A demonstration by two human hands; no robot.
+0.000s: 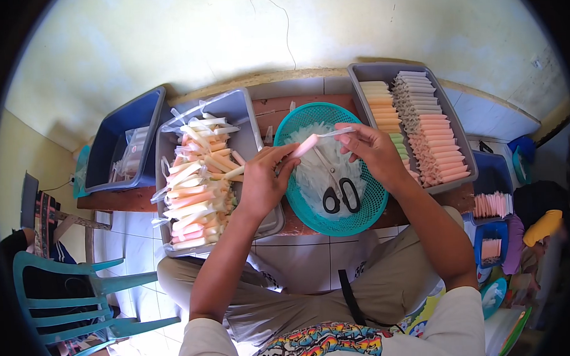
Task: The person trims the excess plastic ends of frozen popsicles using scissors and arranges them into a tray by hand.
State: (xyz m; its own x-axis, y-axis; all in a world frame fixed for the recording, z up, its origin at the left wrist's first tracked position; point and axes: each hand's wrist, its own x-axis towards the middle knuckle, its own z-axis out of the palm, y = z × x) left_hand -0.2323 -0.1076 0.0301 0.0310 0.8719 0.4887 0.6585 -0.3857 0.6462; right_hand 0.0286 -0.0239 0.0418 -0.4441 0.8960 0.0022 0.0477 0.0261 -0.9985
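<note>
Above a teal mesh basket [375, 215], my left hand [260, 182] is closed round a pink ice pop [306, 145] in a clear plastic tube. My right hand [377, 155] pinches the thin, empty plastic tail [335, 133] of that tube between thumb and fingers. The tail is stretched out to the right. Below my hands, scissors [341, 196] with black handles lie in the basket, blades pointing away from me. They rest on a heap of clear plastic scraps [310, 186].
To the left, a grey tray [255, 119] holds a jumbled pile of tubes [194, 194]. At the right, another grey tray [470, 174] holds neat rows of pastel tubes. A blue bin [123, 124] stands far left. A teal chair [63, 305] is beside me.
</note>
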